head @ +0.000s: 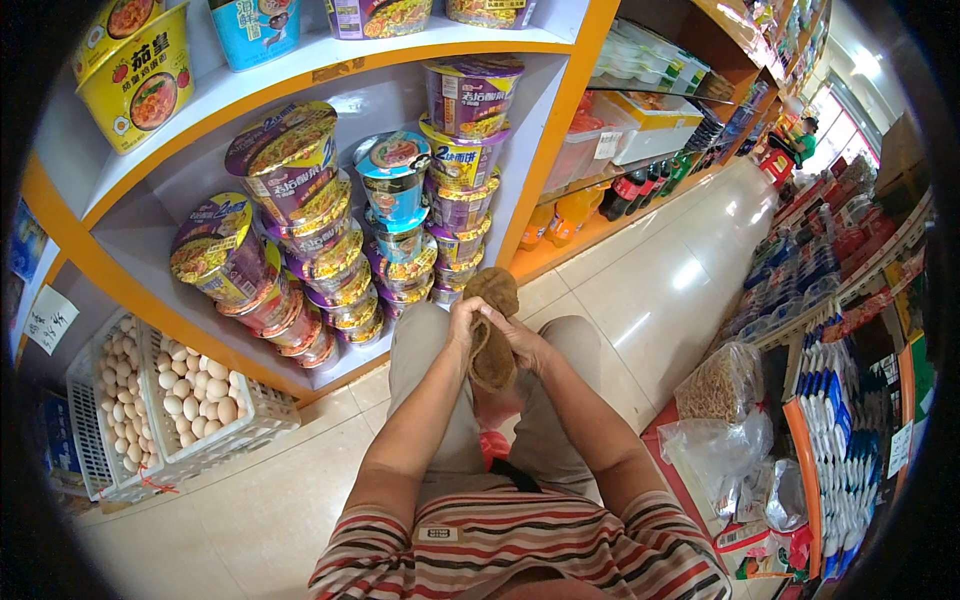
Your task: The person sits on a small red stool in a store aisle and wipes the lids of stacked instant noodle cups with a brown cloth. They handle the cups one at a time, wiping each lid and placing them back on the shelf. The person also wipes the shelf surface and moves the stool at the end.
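My left hand (463,324) and my right hand (523,339) are together over my knees, both closed around a bunched brown cloth (493,366). One end of the cloth sticks up past my fingers, and the other hangs below them between my legs. A pale stitched edge runs along it. My fingers partly cover its middle. Just beyond my hands stand several stacks of instant noodle cups (330,255) on the bottom shelf of an orange-edged shelf unit (555,150).
Two plastic crates of eggs (169,390) stand at left. Drink bottles (622,191) line a low shelf. Tiled floor (637,300) leads to a person in green (805,142) at the far end. Packaged goods (836,442) and plastic bags (716,442) lie at right.
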Demonstrator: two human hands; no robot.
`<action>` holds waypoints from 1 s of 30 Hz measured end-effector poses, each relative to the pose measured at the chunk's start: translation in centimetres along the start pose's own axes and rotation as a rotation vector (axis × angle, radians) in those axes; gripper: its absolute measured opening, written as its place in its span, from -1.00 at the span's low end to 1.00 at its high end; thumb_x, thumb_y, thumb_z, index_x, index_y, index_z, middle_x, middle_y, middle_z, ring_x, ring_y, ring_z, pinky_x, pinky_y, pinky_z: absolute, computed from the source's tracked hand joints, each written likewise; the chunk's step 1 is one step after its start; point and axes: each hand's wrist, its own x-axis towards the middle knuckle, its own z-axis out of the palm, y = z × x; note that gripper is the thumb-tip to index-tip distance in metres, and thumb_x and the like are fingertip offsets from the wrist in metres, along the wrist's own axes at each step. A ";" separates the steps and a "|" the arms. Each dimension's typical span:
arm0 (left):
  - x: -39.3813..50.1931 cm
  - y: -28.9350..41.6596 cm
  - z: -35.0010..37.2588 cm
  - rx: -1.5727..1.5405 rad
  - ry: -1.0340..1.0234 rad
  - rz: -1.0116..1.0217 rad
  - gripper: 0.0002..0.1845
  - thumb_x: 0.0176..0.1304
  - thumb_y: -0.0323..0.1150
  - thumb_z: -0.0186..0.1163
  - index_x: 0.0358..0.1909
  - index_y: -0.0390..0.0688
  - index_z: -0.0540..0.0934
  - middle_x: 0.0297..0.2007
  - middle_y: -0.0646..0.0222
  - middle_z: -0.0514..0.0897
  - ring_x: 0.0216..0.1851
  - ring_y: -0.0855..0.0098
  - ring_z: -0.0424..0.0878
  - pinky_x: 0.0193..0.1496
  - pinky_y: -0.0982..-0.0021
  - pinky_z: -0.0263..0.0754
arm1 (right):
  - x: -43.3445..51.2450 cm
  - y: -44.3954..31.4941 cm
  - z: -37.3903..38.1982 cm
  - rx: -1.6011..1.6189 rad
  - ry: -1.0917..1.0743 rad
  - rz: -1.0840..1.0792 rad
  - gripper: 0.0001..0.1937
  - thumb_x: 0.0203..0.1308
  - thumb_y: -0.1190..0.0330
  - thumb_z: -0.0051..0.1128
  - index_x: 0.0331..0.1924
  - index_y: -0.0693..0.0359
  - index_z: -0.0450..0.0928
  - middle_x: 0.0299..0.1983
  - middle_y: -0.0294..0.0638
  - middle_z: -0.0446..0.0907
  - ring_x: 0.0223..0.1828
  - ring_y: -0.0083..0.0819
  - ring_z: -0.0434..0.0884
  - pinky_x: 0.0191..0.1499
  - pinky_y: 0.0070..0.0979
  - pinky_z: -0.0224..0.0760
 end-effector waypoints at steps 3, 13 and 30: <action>-0.4 0.3 0.3 0.063 -0.005 0.039 -0.65 -0.25 -0.47 0.03 -0.28 -0.28 0.47 -0.46 0.39 0.49 -0.47 0.45 0.44 -0.36 0.48 0.35 | 0.9 1.4 -1.2 0.034 -0.039 0.019 -0.19 0.01 -0.22 -0.02 0.23 0.16 0.10 0.15 -0.16 0.26 0.11 -0.35 0.32 0.07 -0.35 0.27; 0.4 -1.0 0.9 0.264 0.108 -0.026 -0.77 -0.27 -0.45 0.08 -0.44 -0.23 0.50 -0.50 0.40 0.49 -0.45 0.48 0.43 -0.35 0.51 0.32 | -0.4 1.3 -1.9 0.005 0.077 0.118 -0.09 -0.08 -0.33 -0.07 0.24 0.18 0.12 0.16 -0.20 0.28 0.13 -0.34 0.31 0.13 -0.39 0.18; -1.3 0.2 0.2 0.316 -0.044 -0.075 -0.74 -0.09 -0.31 -0.04 -0.69 -0.29 0.50 -0.67 0.15 0.55 -0.61 0.30 0.48 -0.42 0.42 0.40 | 2.0 4.8 -2.3 -0.309 0.180 -0.125 -0.12 0.00 -0.35 -0.25 -0.23 0.54 0.46 -0.27 -0.02 0.52 -0.21 -0.34 0.47 -0.20 -0.44 0.35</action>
